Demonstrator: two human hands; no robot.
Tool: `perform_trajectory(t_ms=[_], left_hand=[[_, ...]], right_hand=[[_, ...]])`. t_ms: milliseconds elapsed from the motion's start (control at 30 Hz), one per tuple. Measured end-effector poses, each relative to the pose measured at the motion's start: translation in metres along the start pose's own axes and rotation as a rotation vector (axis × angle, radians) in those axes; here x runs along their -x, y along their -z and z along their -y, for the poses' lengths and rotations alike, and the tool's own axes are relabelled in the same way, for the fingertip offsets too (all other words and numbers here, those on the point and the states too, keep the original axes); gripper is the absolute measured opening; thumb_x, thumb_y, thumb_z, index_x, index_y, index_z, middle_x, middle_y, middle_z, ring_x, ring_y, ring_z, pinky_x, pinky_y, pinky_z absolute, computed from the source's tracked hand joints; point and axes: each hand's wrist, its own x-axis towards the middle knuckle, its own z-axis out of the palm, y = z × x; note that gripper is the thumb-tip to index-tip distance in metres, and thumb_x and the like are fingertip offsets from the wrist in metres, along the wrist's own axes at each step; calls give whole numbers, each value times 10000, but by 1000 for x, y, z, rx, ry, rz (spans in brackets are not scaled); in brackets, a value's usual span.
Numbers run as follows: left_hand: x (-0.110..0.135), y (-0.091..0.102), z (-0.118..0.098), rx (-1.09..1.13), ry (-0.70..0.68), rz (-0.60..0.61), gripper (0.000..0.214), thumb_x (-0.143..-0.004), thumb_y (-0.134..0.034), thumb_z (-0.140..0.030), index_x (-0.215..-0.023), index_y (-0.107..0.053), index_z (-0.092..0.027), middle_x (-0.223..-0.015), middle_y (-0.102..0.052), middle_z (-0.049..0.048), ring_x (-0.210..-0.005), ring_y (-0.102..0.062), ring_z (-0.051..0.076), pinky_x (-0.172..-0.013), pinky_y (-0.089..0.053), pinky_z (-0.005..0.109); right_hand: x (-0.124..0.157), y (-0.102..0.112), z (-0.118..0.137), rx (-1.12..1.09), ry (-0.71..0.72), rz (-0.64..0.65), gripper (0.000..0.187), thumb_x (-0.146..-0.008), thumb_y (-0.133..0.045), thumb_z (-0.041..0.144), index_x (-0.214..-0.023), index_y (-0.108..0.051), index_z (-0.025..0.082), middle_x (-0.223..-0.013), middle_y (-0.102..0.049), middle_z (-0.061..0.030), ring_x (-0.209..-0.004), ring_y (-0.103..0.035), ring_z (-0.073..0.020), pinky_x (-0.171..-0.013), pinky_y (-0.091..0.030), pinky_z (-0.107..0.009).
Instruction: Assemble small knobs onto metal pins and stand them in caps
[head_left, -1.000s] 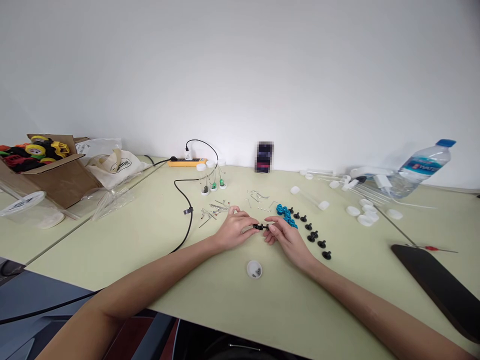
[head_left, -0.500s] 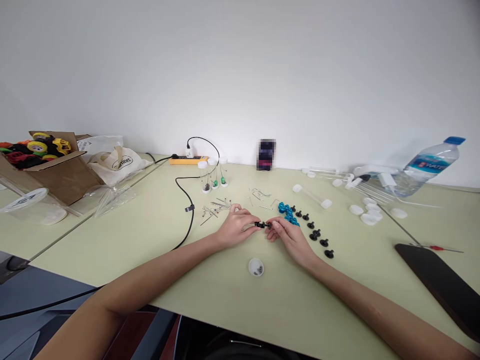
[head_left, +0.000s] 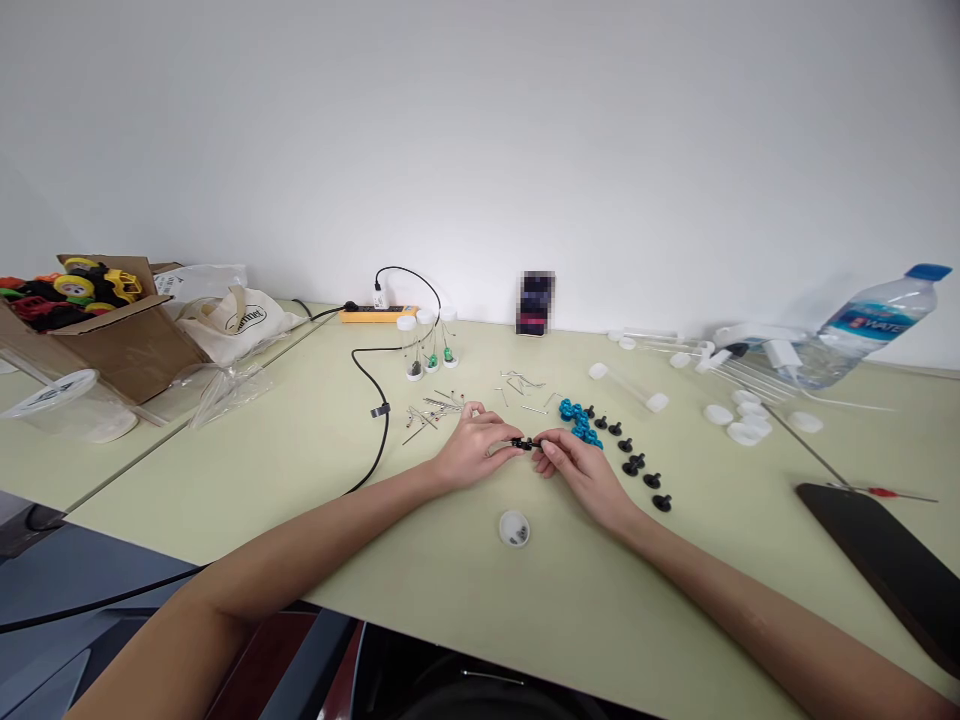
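Observation:
My left hand (head_left: 474, 446) and my right hand (head_left: 577, 466) meet at the middle of the pale green table (head_left: 450, 580). Both pinch a small black part (head_left: 526, 443) held between their fingertips, just above the tabletop. A heap of blue parts (head_left: 579, 421) lies right behind my right hand. A curved row of black knobs (head_left: 634, 463) runs off to its right. Thin metal pins (head_left: 431, 411) are scattered behind my left hand. A small white cap (head_left: 514, 528) holding tiny dark bits sits in front of the hands.
A black cable (head_left: 377, 420) runs from an orange power strip (head_left: 370, 315) past my left arm. A cardboard box (head_left: 97, 335) of toys and bags stand far left. White caps (head_left: 739, 420), clear tubes and a water bottle (head_left: 862, 330) lie right. A black tray (head_left: 885, 565) is near right.
The hands stay pinched on the black part. The view has shifted slightly, so everything sits a little higher and further right in the picture.

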Motion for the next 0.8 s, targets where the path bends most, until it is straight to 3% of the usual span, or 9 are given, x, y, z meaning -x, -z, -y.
perform_trajectory(t_ms=[133,300,500,800], left_hand=[[0,1,0,-8,11,-1,253,-852,-454,-391,-955,-612,-223,-862,-670,14,-817,-575,139,-884,-280,351],[0,1,-2,2,13,0,260,-851,-454,-396,-958,-614,-222,-853,-667,15,-808,-575,139,-884,-285,349],[0,1,-2,19,19,-15,252,-853,-453,-390,-938,-616,-218,-851,-667,15,-812,-573,139,-880,-280,350],[2,-1,-1,40,-29,-2,254,-854,-451,-390,-943,-611,-215,-848,-665,20,-815,-564,138,-870,-284,340]], right_hand=[[1,0,0,-3,-8,-28,316,-887,-350,435,-1070,-484,214,-818,-610,-32,-731,-600,-161,-721,-494,-324],[1,0,0,-6,14,-9,313,-893,-327,435,-990,-516,205,-825,-607,-44,-728,-596,-163,-699,-499,-319],[2,-1,2,7,-15,-21,298,-863,-403,433,-1063,-476,224,-803,-604,-22,-731,-595,-165,-715,-488,-329],[1,0,1,28,-6,20,249,-877,-383,398,-883,-538,203,-732,-598,-20,-691,-577,-158,-665,-472,-305]])
